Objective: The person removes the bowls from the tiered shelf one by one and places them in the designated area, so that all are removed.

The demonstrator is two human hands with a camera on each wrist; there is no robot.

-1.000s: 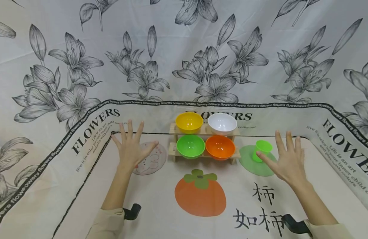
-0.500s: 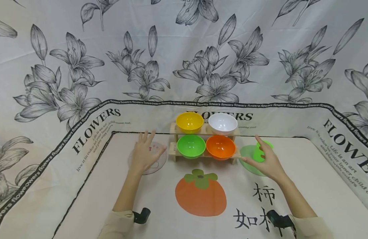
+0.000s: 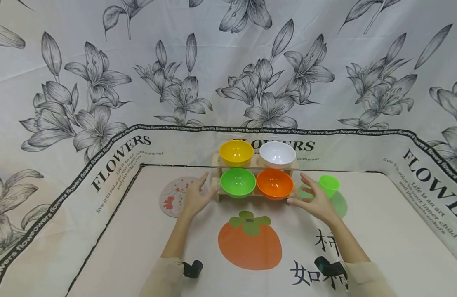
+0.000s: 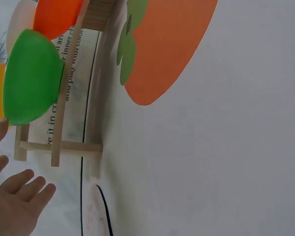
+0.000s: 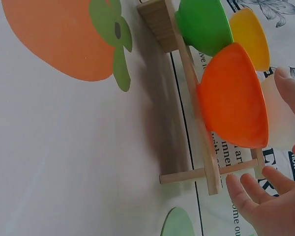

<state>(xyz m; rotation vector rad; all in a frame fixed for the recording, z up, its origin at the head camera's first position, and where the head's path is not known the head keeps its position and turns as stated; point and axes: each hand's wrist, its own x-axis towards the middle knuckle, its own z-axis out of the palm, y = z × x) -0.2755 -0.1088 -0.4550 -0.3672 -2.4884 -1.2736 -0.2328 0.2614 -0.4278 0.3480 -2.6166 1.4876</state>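
Observation:
A two-tier wooden rack (image 5: 210, 172) bears a yellow bowl (image 3: 236, 153) and a white bowl (image 3: 277, 155) on its upper tier. On the lower tier sit a green bowl (image 3: 238, 183) and an orange bowl (image 3: 275, 184). My left hand (image 3: 197, 198) is at the rack's left end, fingers apart and nothing held; in the left wrist view its thumb overlaps the green bowl's rim. At the opposite end, my right hand (image 3: 316, 202) holds nothing, its fingers spread near the orange bowl.
Behind the right hand, a bright green cup (image 3: 329, 185) stands by a green round mat (image 3: 340, 205). A pink round mat (image 3: 173, 198) with a cartoon drawing lies left of the rack. The tablecloth shows a printed persimmon (image 3: 249, 243) in front.
Both hands have moved inward from wide at the sides to the two ends of the rack. Their fingers, widely spread before, are now more bent. Rack and bowls stay put.

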